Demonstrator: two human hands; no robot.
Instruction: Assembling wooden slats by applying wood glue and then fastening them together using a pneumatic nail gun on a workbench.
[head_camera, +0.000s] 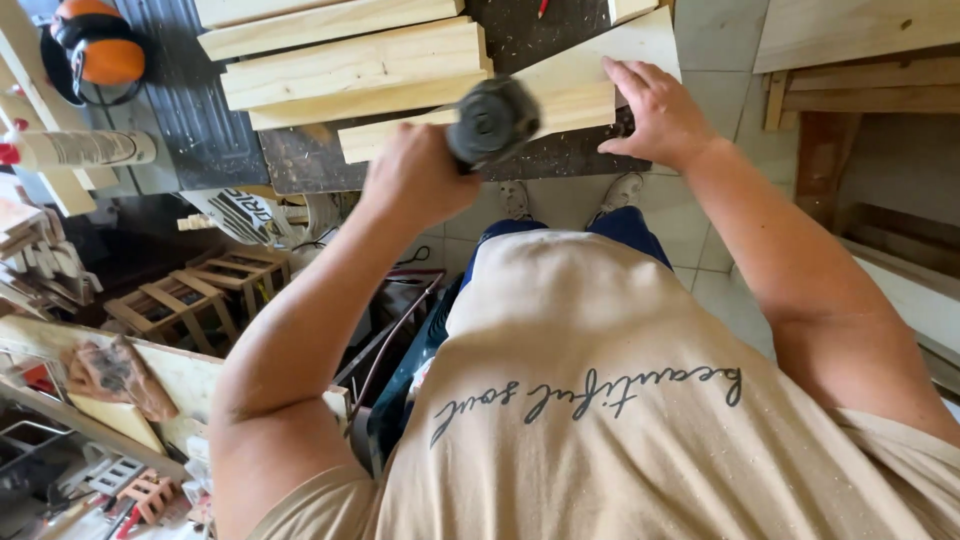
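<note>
Holding: left hand (415, 180) was clenched around a round grey power tool (492, 120), its head resting at the near edge of a pale wooden board (570, 85).
Bracing: right hand (655, 112) lay flat and released on that board, apparently to steady it.
Support: board sat on the dark desk (215, 140), beside stacked planks (350, 65).
Nearby: orange earmuffs (92, 50) lay unused at the desk's left end.

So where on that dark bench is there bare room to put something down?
Bare top shows in two patches: a strip on the bench between the earmuffs and the stacked boards, and a narrow edge below the board under the right hand. The middle is crowded with boards, the left hand and its round tool.
</note>
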